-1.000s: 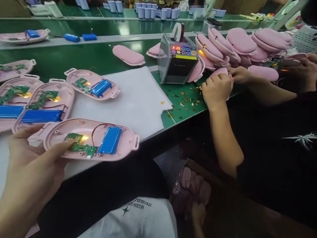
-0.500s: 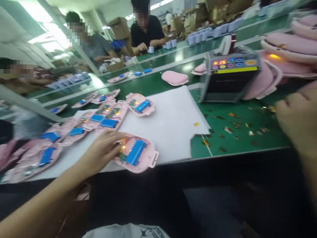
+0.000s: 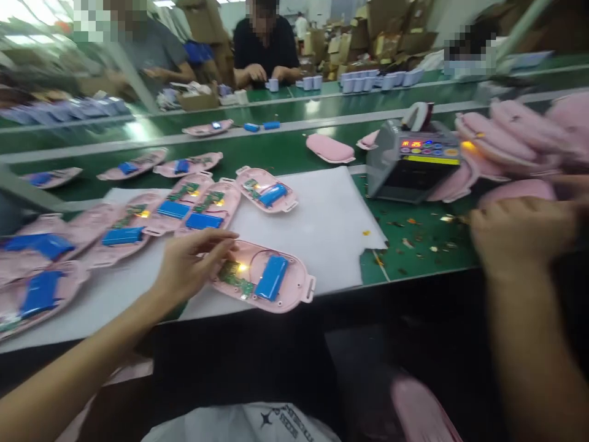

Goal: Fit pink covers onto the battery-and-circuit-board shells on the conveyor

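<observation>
My left hand [image 3: 197, 261] pinches the left end of an open pink plastic shell [image 3: 294, 291] at the table's front edge. Inside the shell sit a green circuit board [image 3: 234, 279] with a glowing yellow light and a blue battery pack [image 3: 271, 278]. My right hand [image 3: 519, 236] is blurred, its fingers curled, above the table at the right. Whatever it grips is hidden; a small brassy bit shows at its left side. Just behind it lies a pink padded piece [image 3: 519, 190].
Similar open shells [image 3: 124, 227] crowd the left on a white sheet [image 3: 317, 202]. A grey device with a red display [image 3: 414, 162] stands right of it, beside stacked pink pieces [image 3: 501, 138]. Small scraps [image 3: 409, 242] litter the green table. Co-workers [image 3: 267, 49] sit opposite.
The view has turned right and levelled. My left hand still holds the shell, now turned slightly. My right hand shows more fully, near the pink pieces. A pink piece appears at the bottom.
</observation>
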A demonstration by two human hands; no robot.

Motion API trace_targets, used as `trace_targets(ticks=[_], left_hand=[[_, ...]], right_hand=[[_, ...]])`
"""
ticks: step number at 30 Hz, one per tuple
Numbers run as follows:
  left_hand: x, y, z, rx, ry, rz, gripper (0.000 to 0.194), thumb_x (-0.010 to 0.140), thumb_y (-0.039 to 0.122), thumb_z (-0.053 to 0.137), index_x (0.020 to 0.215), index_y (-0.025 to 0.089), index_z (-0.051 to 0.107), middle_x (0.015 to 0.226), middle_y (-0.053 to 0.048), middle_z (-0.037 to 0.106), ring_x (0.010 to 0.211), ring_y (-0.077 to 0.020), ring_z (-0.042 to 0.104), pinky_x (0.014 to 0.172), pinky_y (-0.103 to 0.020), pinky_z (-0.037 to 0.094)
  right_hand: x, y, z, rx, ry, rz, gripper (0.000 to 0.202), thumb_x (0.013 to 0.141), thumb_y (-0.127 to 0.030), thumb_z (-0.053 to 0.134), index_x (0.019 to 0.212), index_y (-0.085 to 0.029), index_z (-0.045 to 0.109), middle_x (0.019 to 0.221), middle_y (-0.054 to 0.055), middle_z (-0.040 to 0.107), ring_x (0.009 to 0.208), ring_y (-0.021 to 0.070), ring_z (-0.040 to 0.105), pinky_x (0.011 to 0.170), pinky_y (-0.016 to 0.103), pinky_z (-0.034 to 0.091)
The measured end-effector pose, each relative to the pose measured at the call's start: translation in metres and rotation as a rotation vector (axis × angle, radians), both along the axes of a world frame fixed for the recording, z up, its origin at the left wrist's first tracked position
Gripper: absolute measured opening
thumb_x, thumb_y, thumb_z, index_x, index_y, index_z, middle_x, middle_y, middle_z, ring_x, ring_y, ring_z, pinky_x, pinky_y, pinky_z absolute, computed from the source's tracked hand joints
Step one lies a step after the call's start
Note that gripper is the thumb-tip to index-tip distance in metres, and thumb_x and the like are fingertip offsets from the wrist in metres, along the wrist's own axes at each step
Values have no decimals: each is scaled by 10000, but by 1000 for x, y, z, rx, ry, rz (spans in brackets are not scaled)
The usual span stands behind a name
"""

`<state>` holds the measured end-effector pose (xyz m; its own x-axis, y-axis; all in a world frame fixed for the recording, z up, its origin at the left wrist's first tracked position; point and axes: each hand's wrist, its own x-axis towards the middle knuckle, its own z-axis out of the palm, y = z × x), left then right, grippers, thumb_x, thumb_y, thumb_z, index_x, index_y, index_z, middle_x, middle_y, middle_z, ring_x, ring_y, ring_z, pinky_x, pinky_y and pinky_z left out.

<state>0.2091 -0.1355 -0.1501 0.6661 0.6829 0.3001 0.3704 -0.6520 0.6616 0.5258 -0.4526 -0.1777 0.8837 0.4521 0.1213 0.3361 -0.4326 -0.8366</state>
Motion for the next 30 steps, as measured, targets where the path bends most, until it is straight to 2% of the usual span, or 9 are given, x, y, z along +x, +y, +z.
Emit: trace_targets(ticks=[3, 6, 11, 14, 16, 20, 25, 27, 30], left_hand=[[-4, 8, -1, 33, -93, -80, 199, 878, 385, 600, 846, 221, 708, 661, 48, 703, 580, -144, 665, 599, -250, 573], [-11, 14, -1, -33, -215, -231, 193, 883, 334, 596, 851, 201, 732, 768, -1, 716, 567, -125, 658, 538, -228, 566], [-21, 15, -2, -170, -375, -286, 117, 852, 243, 658, 812, 181, 749, 725, -27, 732, 612, -139, 693, 532, -198, 544], [-26, 15, -4, -304, -425, -295, 96, 849, 206, 669, 804, 160, 741, 725, -33, 737, 605, -137, 700, 528, -188, 538], [-31, 15, -5, -302, -438, -313, 94, 857, 189, 661, 820, 159, 743, 716, -30, 733, 601, -129, 688, 536, -186, 533], [-38, 15, -4, -87, -507, -297, 109, 894, 164, 627, 843, 153, 723, 682, -14, 700, 586, -106, 630, 564, -190, 511], [-38, 15, -3, 370, -557, -160, 93, 907, 167, 632, 856, 164, 709, 842, -56, 658, 764, -148, 595, 700, -274, 510], [-34, 15, -4, 405, -571, -148, 86, 904, 188, 645, 855, 173, 714, 907, -71, 623, 845, -168, 586, 764, -309, 523], [-26, 15, -11, 270, -668, -156, 98, 904, 207, 651, 829, 179, 706, 1008, -80, 588, 942, -177, 597, 809, -314, 549]], right_hand=[[-108, -13, -4, -17, 0, -141, 512, 713, -796, 534, 723, -303, 669, 538, 18, 528, 583, 271, 613, 437, 359, 430], [-171, -2, -20, 18, -28, -149, 402, 750, -663, 618, 768, -267, 683, 597, 14, 590, 560, 238, 611, 421, 316, 455], [-158, 106, -5, 162, 62, 158, 430, 758, -545, 706, 954, -163, 702, 951, 76, 696, 864, 212, 647, 706, 246, 538], [-155, 172, 10, 473, 266, 101, 437, 727, -519, 750, 949, -159, 639, 898, 60, 680, 797, 173, 637, 682, 242, 527], [-162, 197, 13, 636, 453, 86, 480, 659, -445, 818, 981, -167, 597, 913, 49, 674, 808, 170, 643, 699, 262, 540], [-185, 215, 10, 592, 699, 277, 608, 554, -317, 878, 1063, -168, 581, 974, 67, 679, 878, 203, 661, 748, 311, 567], [-214, 229, 11, 789, 444, -2, 609, 642, -269, 814, 1200, -207, 579, 1176, 84, 643, 978, 197, 654, 804, 311, 575], [-226, 232, 13, 834, 384, -2, 616, 679, -256, 785, 1253, -226, 564, 1243, 83, 617, 1045, 204, 641, 863, 337, 572], [-243, 236, 15, 802, 410, 179, 600, 758, -281, 726, 1322, -229, 528, 1311, 99, 581, 1144, 238, 607, 940, 418, 556]])
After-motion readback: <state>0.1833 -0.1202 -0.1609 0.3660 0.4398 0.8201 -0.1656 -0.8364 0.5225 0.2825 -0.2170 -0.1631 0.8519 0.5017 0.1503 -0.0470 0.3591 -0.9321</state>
